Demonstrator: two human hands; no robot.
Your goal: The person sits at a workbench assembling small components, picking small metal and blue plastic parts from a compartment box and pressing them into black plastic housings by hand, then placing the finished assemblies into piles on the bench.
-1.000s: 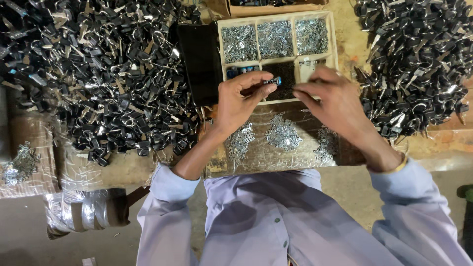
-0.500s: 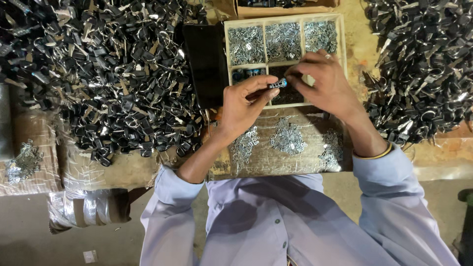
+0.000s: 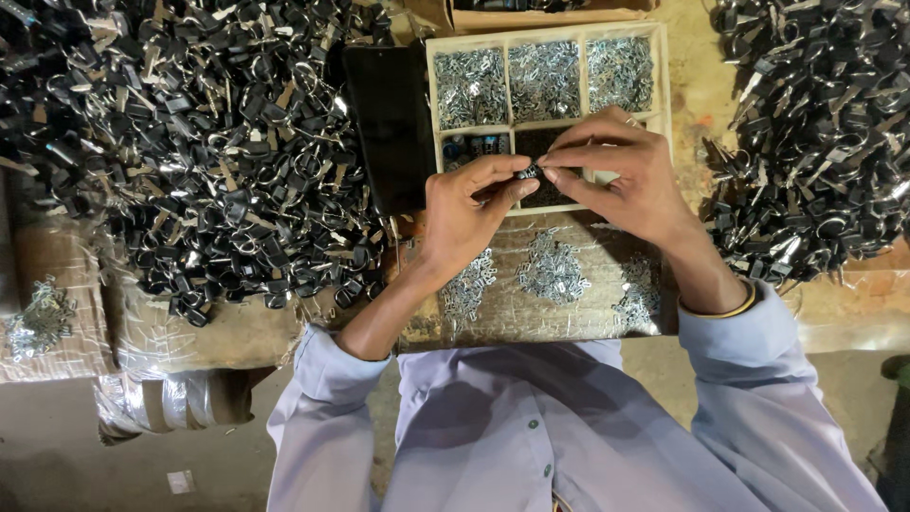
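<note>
Your left hand (image 3: 464, 213) and right hand (image 3: 621, 175) meet over the lower row of the wooden compartment tray (image 3: 661, 85), both pinching one small dark metal piece (image 3: 527, 173) between thumb and fingertips. The piece sits right at the point where your two thumbs and forefingers come together, held just above the tray's dark middle compartment (what kind of part it is, you cannot tell at this size).

The tray's upper three compartments hold small silvery metal fittings (image 3: 545, 78). A flat black panel (image 3: 389, 123) lies against the tray's left side. Below your hands, three small heaps of silvery clips (image 3: 553, 270) rest on a wrapped board (image 3: 512, 318) at the near edge of the bench (image 3: 237, 332).

To your left spreads a large pile of black and metal parts with rings (image 3: 190, 142); a second such pile (image 3: 815, 123) lies to your right, well apart from the first. At the far left, a small cluster of silvery pieces (image 3: 38, 318) sits on a brown wrapped package (image 3: 57, 356).
</note>
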